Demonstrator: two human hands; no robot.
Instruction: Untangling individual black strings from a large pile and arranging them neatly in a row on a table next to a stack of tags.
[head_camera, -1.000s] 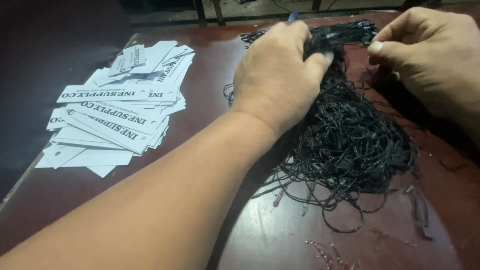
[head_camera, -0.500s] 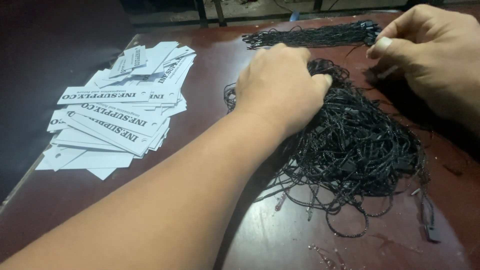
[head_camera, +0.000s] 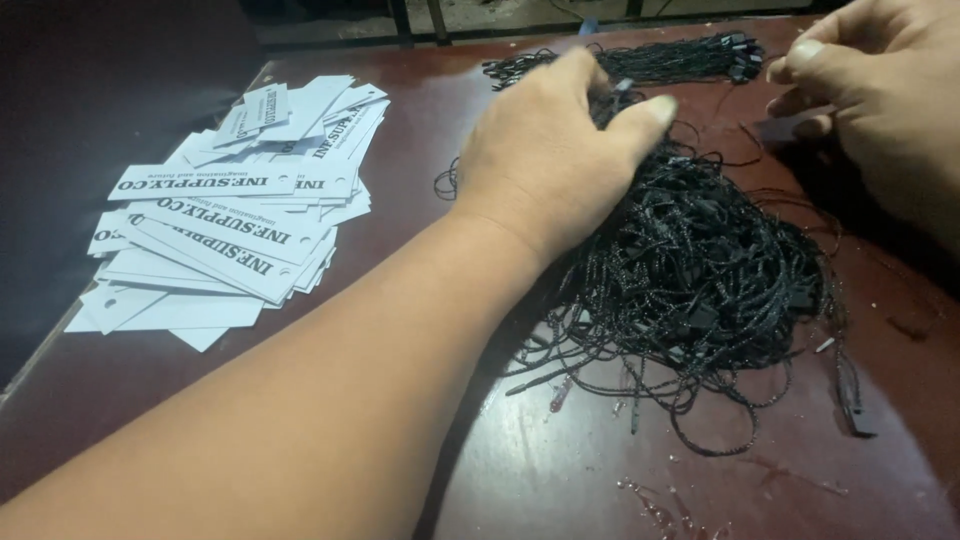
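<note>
- Tangle of black cords (head_camera: 700, 290) — a loose heap of thin looped strings with small plastic ends, lying on the dark red-brown surface (head_camera: 560, 470); taken here as the landmark.
- Left hand (head_camera: 555, 160) — resting palm-down on the upper left part of the tangle, fingers curled into the cords, thumb stretched toward the heap's top; it grips a clump of the strings.
- Right hand (head_camera: 880, 110) — above and right of the tangle, thumb and forefinger pinched together; what they pinch is too small to tell.
- Bundled cords (head_camera: 660, 62) — a straighter bunch lying just beyond the tangle.
- White paper tags (head_camera: 235, 225) — a fanned stack with black print, well left of the tangle.
</note>
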